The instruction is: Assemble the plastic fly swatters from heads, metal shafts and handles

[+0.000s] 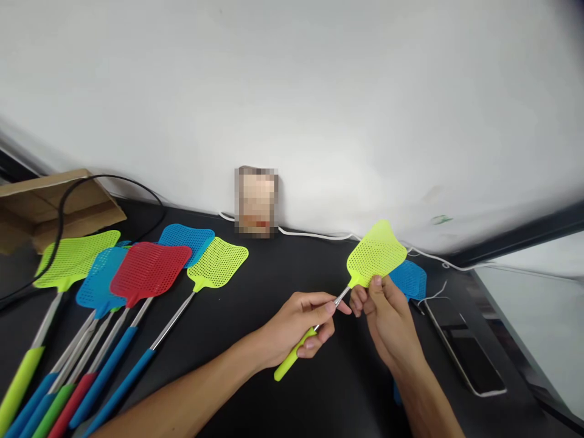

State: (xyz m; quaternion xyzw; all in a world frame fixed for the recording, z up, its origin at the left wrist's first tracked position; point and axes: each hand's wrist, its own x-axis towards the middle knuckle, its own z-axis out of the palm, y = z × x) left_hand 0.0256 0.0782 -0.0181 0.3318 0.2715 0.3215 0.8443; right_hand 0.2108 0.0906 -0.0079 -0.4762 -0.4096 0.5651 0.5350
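A yellow-green fly swatter (375, 254) with a metal shaft is held up in front of me, its head tilted to the upper right. My left hand (303, 322) is closed around the shaft just above the yellow-green handle. With thumb and fingers my right hand (383, 310) pinches the lower edge of the mesh head. Behind my right hand lies a blue fly swatter (410, 278), mostly hidden by that hand and forearm. To the left, several more swatters lie side by side on the table, among them a red one (150, 271) and a yellow-green-headed one with a blue handle (219, 263).
A phone (465, 347) lies on the black table (264, 274) at right, with a white cable near it. A cardboard box (100, 198) and a black cable (137, 181) are at far left. A blurred-out upright object (256, 201) leans against the white wall.
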